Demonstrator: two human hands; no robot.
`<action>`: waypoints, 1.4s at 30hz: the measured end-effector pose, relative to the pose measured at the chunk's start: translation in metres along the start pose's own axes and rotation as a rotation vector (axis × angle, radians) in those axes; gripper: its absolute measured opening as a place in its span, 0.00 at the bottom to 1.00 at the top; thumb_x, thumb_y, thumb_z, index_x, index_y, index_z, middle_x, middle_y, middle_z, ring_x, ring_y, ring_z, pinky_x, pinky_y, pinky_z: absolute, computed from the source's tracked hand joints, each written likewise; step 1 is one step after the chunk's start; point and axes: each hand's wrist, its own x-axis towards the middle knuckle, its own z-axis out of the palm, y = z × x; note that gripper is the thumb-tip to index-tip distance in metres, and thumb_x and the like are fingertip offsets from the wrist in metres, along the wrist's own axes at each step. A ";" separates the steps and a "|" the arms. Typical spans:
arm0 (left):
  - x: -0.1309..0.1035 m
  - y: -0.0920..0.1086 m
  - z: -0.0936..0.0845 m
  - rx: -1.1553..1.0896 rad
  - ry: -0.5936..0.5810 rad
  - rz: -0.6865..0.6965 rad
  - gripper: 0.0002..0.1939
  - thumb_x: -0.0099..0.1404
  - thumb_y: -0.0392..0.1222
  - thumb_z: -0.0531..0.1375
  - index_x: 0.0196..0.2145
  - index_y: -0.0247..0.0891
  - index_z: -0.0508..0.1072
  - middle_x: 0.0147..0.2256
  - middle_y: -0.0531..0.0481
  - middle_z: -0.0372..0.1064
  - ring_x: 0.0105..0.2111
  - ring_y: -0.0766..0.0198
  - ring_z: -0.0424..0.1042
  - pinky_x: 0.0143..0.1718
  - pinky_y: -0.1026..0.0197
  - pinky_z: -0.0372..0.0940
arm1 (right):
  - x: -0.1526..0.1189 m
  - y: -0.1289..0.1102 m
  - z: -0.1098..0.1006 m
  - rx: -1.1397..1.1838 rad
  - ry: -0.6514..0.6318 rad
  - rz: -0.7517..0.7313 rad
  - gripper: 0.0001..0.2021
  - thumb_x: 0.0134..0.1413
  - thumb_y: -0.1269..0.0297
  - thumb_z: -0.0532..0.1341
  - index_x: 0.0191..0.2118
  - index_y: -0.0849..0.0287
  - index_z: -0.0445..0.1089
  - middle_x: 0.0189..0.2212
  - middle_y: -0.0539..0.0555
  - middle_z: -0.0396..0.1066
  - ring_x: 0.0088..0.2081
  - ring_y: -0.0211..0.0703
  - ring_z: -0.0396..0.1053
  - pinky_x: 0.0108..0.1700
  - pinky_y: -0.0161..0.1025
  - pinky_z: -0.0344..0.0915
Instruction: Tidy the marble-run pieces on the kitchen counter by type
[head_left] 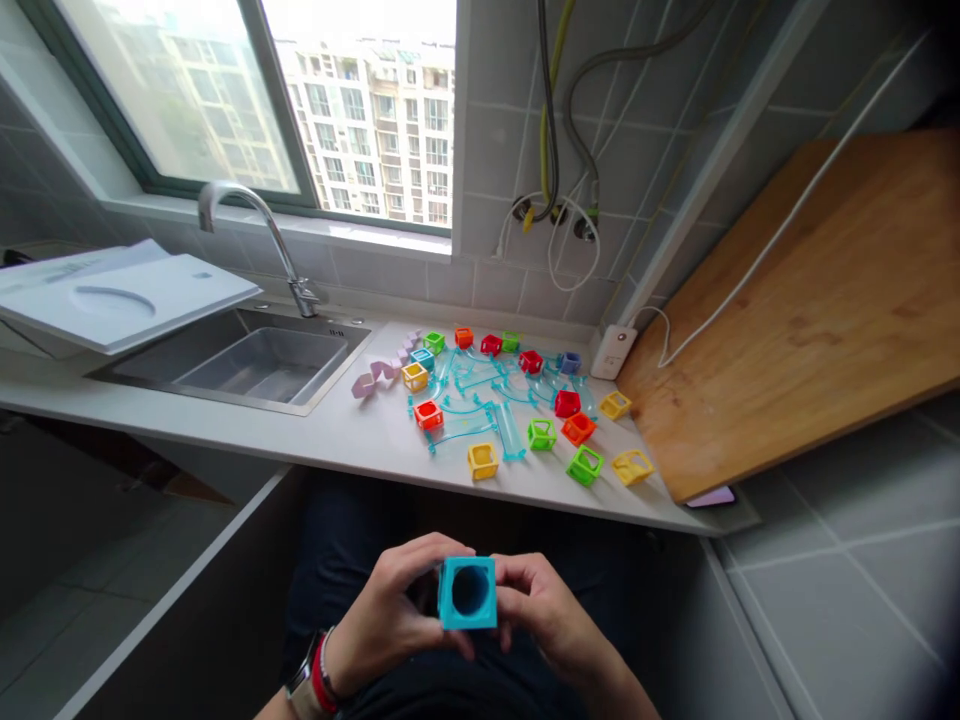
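Note:
Between my two hands, in front of my lap and below the counter edge, is a turquoise cube block (448,606) with a round hole facing up at me. My left hand (401,600) grips it from the left, thumb and fingers on its side. From the right, my right hand (544,610) holds the same block with bent fingers. The undersides of the fingers are partly hidden. On the counter beyond lie a yellow cube frame (483,462), a green cube frame (584,465), a red cube frame (428,416) and clear turquoise track pieces (510,430).
A steel sink (300,402) with a tap (277,235) is at the left, partly covered by a white board (150,295). Purple zigzag pieces (364,385) lie beside it. At the right stand a wooden board (810,300) and a white power strip (613,352). The counter (360,440) ends before my lap.

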 end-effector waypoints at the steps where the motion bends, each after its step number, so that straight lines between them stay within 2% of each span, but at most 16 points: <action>1: 0.000 0.001 0.000 -0.006 0.011 0.003 0.31 0.43 0.48 0.79 0.45 0.40 0.79 0.39 0.46 0.77 0.34 0.59 0.73 0.34 0.62 0.68 | 0.000 -0.001 0.000 -0.002 -0.007 -0.017 0.18 0.53 0.51 0.70 0.27 0.62 0.72 0.22 0.48 0.67 0.22 0.33 0.62 0.24 0.30 0.59; 3: 0.002 0.003 0.000 -0.026 0.035 -0.024 0.27 0.45 0.49 0.79 0.42 0.38 0.79 0.35 0.48 0.76 0.33 0.60 0.72 0.35 0.62 0.68 | 0.000 -0.003 -0.001 -0.054 0.035 -0.096 0.17 0.55 0.51 0.69 0.30 0.61 0.72 0.24 0.48 0.67 0.25 0.35 0.63 0.27 0.32 0.61; 6: 0.005 0.003 0.002 -0.091 0.036 -0.108 0.22 0.52 0.49 0.76 0.41 0.37 0.80 0.33 0.49 0.75 0.33 0.61 0.72 0.35 0.63 0.68 | -0.002 -0.007 -0.002 -0.185 0.164 -0.284 0.16 0.55 0.53 0.70 0.44 0.58 0.75 0.35 0.52 0.70 0.33 0.39 0.66 0.35 0.35 0.64; 9: 0.005 -0.003 0.005 -0.188 0.010 -0.201 0.29 0.53 0.49 0.75 0.51 0.38 0.78 0.34 0.49 0.76 0.33 0.60 0.73 0.36 0.62 0.69 | -0.005 -0.008 -0.003 -0.245 0.123 -0.325 0.26 0.52 0.56 0.72 0.56 0.53 0.71 0.41 0.53 0.72 0.38 0.43 0.68 0.39 0.37 0.66; 11: 0.004 -0.009 0.007 -0.245 0.010 -0.259 0.41 0.50 0.49 0.76 0.60 0.40 0.71 0.34 0.51 0.77 0.30 0.61 0.73 0.35 0.61 0.70 | -0.006 -0.009 -0.001 -0.260 0.077 -0.297 0.27 0.51 0.57 0.73 0.56 0.53 0.71 0.40 0.53 0.73 0.37 0.44 0.69 0.38 0.38 0.66; 13: 0.004 -0.010 0.009 -0.268 0.019 -0.290 0.47 0.46 0.50 0.78 0.62 0.41 0.69 0.34 0.51 0.77 0.29 0.61 0.72 0.34 0.61 0.70 | -0.006 -0.009 0.001 -0.259 0.080 -0.291 0.24 0.51 0.56 0.73 0.54 0.55 0.73 0.40 0.53 0.73 0.37 0.44 0.70 0.38 0.38 0.67; 17: 0.006 -0.005 0.010 -0.250 0.032 -0.269 0.36 0.41 0.53 0.78 0.49 0.39 0.81 0.32 0.50 0.77 0.33 0.56 0.73 0.34 0.61 0.71 | -0.006 -0.010 0.005 -0.244 0.088 -0.294 0.22 0.50 0.55 0.73 0.50 0.57 0.75 0.40 0.54 0.72 0.38 0.46 0.71 0.36 0.37 0.68; 21: 0.011 -0.003 0.009 -0.268 0.011 -0.305 0.32 0.41 0.54 0.78 0.43 0.38 0.83 0.30 0.50 0.76 0.30 0.58 0.71 0.31 0.61 0.69 | -0.003 -0.010 0.005 -0.265 0.101 -0.315 0.18 0.51 0.54 0.72 0.45 0.57 0.76 0.39 0.53 0.72 0.37 0.46 0.71 0.34 0.35 0.67; 24: 0.015 -0.005 0.011 -0.272 -0.002 -0.339 0.32 0.44 0.54 0.77 0.46 0.39 0.82 0.30 0.51 0.76 0.27 0.61 0.69 0.28 0.63 0.66 | 0.000 -0.005 0.004 -0.233 0.125 -0.329 0.17 0.53 0.54 0.71 0.44 0.57 0.76 0.39 0.54 0.72 0.38 0.46 0.71 0.35 0.36 0.68; 27: 0.019 -0.001 0.011 -0.192 -0.040 -0.343 0.33 0.51 0.56 0.75 0.53 0.40 0.79 0.33 0.49 0.76 0.28 0.62 0.68 0.28 0.63 0.65 | 0.003 0.005 0.001 -0.124 0.131 -0.319 0.22 0.54 0.54 0.71 0.52 0.57 0.74 0.38 0.55 0.74 0.40 0.49 0.72 0.38 0.39 0.70; 31: 0.031 0.015 -0.007 0.075 -0.161 -0.227 0.40 0.55 0.59 0.72 0.62 0.42 0.71 0.46 0.43 0.76 0.28 0.64 0.69 0.30 0.62 0.68 | 0.003 0.014 -0.010 0.050 0.138 -0.311 0.29 0.50 0.53 0.73 0.56 0.58 0.72 0.38 0.58 0.77 0.41 0.53 0.74 0.45 0.47 0.73; 33: 0.050 0.025 -0.028 0.260 -0.181 -0.121 0.41 0.60 0.60 0.68 0.66 0.45 0.65 0.59 0.38 0.67 0.29 0.65 0.70 0.32 0.60 0.70 | 0.000 0.014 -0.020 0.150 0.156 -0.320 0.28 0.50 0.52 0.73 0.55 0.58 0.73 0.40 0.59 0.78 0.41 0.54 0.75 0.46 0.49 0.73; 35: 0.081 0.030 -0.055 0.478 -0.131 -0.052 0.33 0.69 0.58 0.60 0.67 0.46 0.62 0.63 0.38 0.62 0.33 0.63 0.73 0.37 0.58 0.72 | -0.006 0.014 -0.033 0.225 0.194 -0.321 0.26 0.51 0.52 0.72 0.53 0.58 0.75 0.41 0.60 0.79 0.41 0.53 0.76 0.45 0.49 0.73; 37: 0.125 0.027 -0.086 0.727 -0.022 -0.025 0.29 0.71 0.57 0.58 0.65 0.43 0.65 0.59 0.40 0.67 0.38 0.60 0.75 0.45 0.56 0.72 | -0.011 0.014 -0.046 0.248 0.249 -0.320 0.22 0.52 0.51 0.71 0.49 0.59 0.77 0.39 0.60 0.79 0.38 0.52 0.76 0.42 0.47 0.73; 39: 0.175 0.015 -0.115 1.020 0.065 -0.085 0.26 0.70 0.58 0.58 0.59 0.42 0.70 0.55 0.43 0.73 0.41 0.58 0.76 0.49 0.55 0.70 | -0.015 0.016 -0.054 0.251 0.272 -0.310 0.21 0.52 0.50 0.71 0.47 0.59 0.79 0.37 0.60 0.80 0.36 0.52 0.76 0.41 0.46 0.73; 42: 0.245 -0.014 -0.150 1.145 0.109 -0.187 0.22 0.69 0.53 0.62 0.54 0.37 0.73 0.50 0.39 0.75 0.50 0.49 0.75 0.54 0.49 0.67 | -0.017 0.024 -0.059 0.255 0.250 -0.297 0.23 0.49 0.47 0.72 0.46 0.58 0.80 0.35 0.60 0.80 0.37 0.54 0.77 0.43 0.48 0.74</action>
